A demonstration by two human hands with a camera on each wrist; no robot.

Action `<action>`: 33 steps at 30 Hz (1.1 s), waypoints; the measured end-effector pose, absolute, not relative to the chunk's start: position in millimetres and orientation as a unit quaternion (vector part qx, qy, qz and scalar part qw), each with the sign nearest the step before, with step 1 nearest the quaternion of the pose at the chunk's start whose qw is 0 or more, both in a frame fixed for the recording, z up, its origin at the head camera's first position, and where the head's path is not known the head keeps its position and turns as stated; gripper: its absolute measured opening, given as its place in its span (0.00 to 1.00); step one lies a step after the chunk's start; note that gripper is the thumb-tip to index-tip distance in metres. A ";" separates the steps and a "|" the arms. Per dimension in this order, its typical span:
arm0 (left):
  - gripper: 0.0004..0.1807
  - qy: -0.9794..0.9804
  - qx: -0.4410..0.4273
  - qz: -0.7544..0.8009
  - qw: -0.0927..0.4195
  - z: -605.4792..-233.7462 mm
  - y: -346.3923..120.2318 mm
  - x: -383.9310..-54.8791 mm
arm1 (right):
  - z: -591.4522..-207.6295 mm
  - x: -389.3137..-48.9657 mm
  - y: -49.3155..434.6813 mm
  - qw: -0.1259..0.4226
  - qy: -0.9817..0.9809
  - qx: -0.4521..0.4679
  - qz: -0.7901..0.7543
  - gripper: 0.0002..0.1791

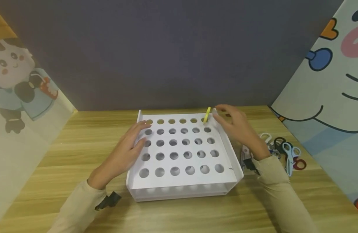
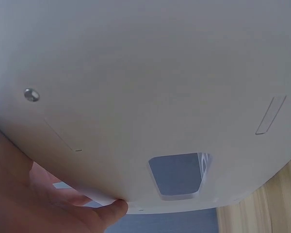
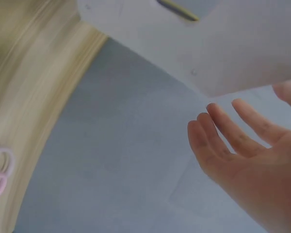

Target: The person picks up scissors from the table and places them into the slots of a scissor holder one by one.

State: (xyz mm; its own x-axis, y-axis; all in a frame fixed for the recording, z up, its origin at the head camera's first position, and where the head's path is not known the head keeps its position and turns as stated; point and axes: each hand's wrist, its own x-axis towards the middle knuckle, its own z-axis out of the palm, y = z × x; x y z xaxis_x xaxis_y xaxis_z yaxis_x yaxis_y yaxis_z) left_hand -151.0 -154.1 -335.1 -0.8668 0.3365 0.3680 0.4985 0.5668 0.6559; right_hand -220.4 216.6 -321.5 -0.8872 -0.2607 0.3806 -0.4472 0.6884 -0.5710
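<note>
A white rack (image 1: 180, 163) with rows of round holes stands on the table. A slim yellow pen (image 1: 207, 115) leans in the hole at its back right corner. My left hand (image 1: 127, 147) rests over the rack's left side, fingertips above the holes at the edge. In the left wrist view, the thumb of that hand (image 2: 104, 213) touches the edge of the white side panel (image 2: 136, 121), which has a cutout. At the back right corner is my right hand (image 1: 235, 124), its fingers loosely spread. The right wrist view shows this hand (image 3: 247, 160) with nothing in its palm.
Several pairs of scissors (image 1: 289, 155) lie in a pile to the right of the rack, partly behind my right forearm. A dark wall (image 1: 179, 55) rises at the table's back edge. Cartoon-printed panels (image 1: 336, 97) flank the wooden table (image 1: 79, 139).
</note>
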 end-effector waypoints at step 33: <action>0.23 -0.887 -0.224 -0.395 0.084 -332.5 -153.8 -150.8 | -339.2 -220.4 344.9 0.051 -0.972 0.081 0.215 0.34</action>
